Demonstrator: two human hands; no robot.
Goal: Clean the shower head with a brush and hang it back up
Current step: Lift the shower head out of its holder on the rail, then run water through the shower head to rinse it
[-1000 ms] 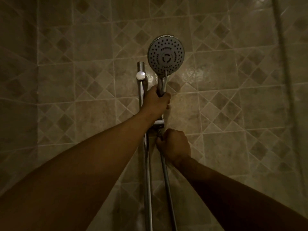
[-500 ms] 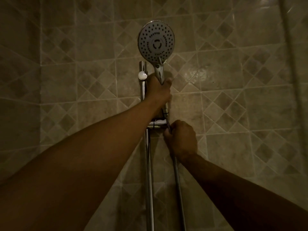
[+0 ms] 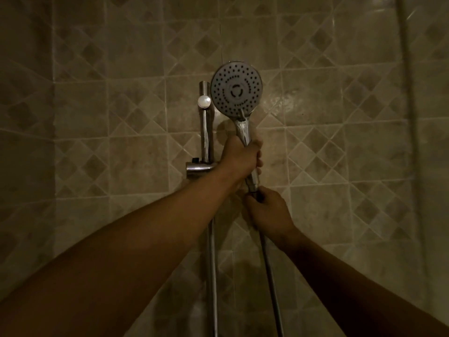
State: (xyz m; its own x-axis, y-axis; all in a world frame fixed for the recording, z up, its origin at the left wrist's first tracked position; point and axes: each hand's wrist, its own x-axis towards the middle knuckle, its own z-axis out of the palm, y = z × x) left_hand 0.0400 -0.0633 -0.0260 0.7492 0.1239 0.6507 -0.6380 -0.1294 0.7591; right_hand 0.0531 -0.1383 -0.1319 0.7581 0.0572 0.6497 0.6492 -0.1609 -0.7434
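Observation:
The round grey shower head [image 3: 236, 89] faces me, upright, to the right of the chrome slide rail [image 3: 206, 132]. My left hand [image 3: 241, 156] grips its chrome handle just below the head. My right hand [image 3: 268, 210] grips the metal hose [image 3: 272, 288] right under the handle's nut. The chrome holder bracket [image 3: 197, 168] sits on the rail, left of my left hand; its right end is hidden behind that hand. No brush is in view.
A white round knob [image 3: 204, 102] sits near the top of the rail. Beige patterned tile wall [image 3: 340, 142] fills the background. A dim vertical pipe or edge [image 3: 408, 93] runs down the far right.
The shower head has shifted right and downward, off the rail's line. My right hand has followed along the hose, keeping just below the handle.

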